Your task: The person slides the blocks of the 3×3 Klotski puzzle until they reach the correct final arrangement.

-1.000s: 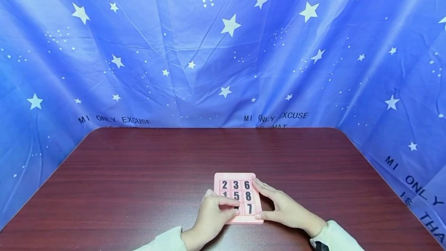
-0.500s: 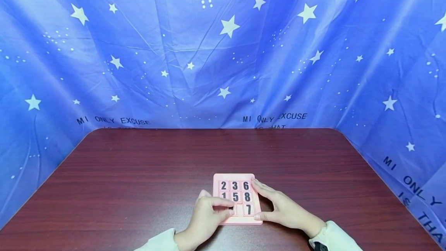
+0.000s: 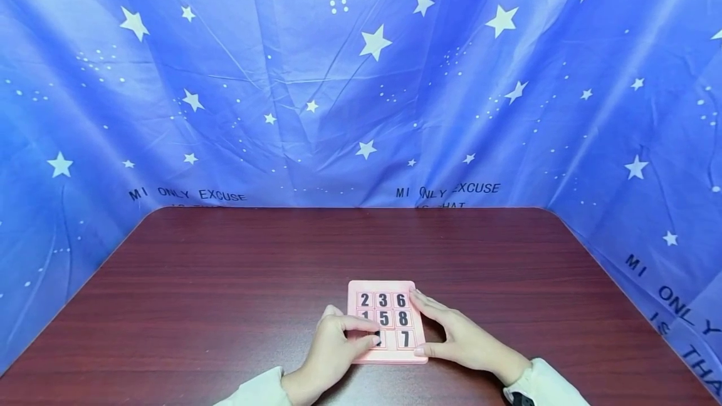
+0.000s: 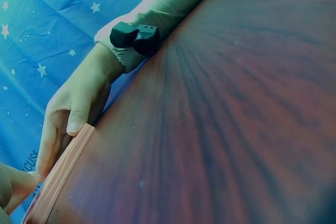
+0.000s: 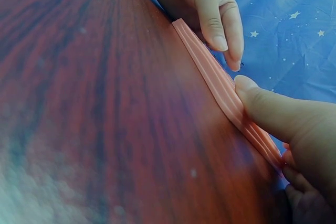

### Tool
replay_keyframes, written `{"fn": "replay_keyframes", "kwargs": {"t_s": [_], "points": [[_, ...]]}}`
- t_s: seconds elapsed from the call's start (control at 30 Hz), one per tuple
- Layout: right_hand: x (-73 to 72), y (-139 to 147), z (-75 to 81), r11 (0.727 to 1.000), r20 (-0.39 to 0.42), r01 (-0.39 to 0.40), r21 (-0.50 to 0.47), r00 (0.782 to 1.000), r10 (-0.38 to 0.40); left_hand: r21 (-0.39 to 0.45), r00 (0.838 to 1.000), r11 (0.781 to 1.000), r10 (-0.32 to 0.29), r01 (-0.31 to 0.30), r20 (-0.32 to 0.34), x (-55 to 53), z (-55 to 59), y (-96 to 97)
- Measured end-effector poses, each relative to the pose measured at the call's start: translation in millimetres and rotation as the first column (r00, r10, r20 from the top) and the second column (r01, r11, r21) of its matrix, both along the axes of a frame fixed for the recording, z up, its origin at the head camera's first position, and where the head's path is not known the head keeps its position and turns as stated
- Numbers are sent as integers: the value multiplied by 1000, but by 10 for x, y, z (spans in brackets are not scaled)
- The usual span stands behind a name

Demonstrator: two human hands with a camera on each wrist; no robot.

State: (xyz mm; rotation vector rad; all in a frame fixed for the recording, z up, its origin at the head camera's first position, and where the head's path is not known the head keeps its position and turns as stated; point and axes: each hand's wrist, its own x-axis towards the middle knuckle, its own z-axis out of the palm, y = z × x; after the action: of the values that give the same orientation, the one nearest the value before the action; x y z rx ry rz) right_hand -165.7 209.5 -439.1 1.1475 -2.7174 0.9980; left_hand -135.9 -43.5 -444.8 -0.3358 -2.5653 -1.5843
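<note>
A pink sliding number puzzle lies flat on the table, with black digits on its square tiles. The top row reads 2, 3, 6; the middle row shows 1, 5, 8, and 7 sits at bottom right. My left hand reaches over the left side, thumb and index fingertips on a bottom-row tile whose digit is mostly covered. A blank gap shows between that tile and the 7. My right hand grips the right edge, thumb at the near corner and fingers along the far side.
The dark red wood-grain table has rounded far corners. Behind it and along both sides hangs a blue star-printed cloth. A black device is strapped at my right wrist, over a pale sleeve.
My left thumb and index finger have shifted left with the bottom-row tile, opening a blank gap beside the 7. My right hand keeps its hold on the puzzle.
</note>
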Motion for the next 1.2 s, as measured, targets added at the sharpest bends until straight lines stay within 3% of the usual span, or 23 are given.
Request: {"fn": "replay_keyframes", "kwargs": {"t_s": [0.3,0.53,0.93,1.2], "points": [[9,-16,-20,1000,12,12,-9,1000,-12,-61,994,997,-51,45,-95,-25,-14,91],[0,-8,-31,1000,-13,5,4,1000,-5,-106,984,994,-43,25,-170,-33,-20,110],[-15,9,-6,999,15,33,28,999,-33,-123,988,992,-14,-6,-156,-40,-17,160],[-23,7,-34,1000,-4,26,15,1000,-26,-158,977,987,-9,-25,-214,-36,-26,178]]}}
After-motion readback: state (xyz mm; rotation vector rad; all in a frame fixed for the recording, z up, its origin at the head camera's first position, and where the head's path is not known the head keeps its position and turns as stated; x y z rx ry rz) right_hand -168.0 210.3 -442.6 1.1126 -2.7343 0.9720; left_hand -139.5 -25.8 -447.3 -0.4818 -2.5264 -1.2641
